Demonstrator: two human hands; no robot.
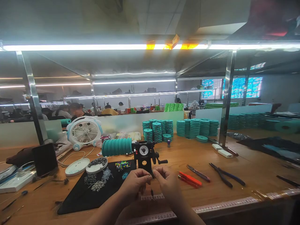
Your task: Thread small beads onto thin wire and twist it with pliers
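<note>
Both hands meet in front of a black winding device (143, 153) with a round dial and a side crank. My left hand (137, 184) is closed in a pinch, its fingertips almost touching those of my right hand (165, 182), which is pinched too. What lies between the fingertips is too small to make out. Just below them hangs a small dark piece (152, 193). Teal spools (117, 147) sit in a row on the device's left side. Left of my left hand, a black mat (79, 197) bears piles of small metal parts, grey pieces and coloured beads (122, 165).
Right of my hands lie an orange tool (190, 179), a tweezer-like tool (198, 172) and dark pliers (226, 175). Stacked teal spools (195, 128) stand behind. A white fan (84, 132), two round dishes (77, 167) and a black phone-like slab (45, 159) are at left. People sit far back.
</note>
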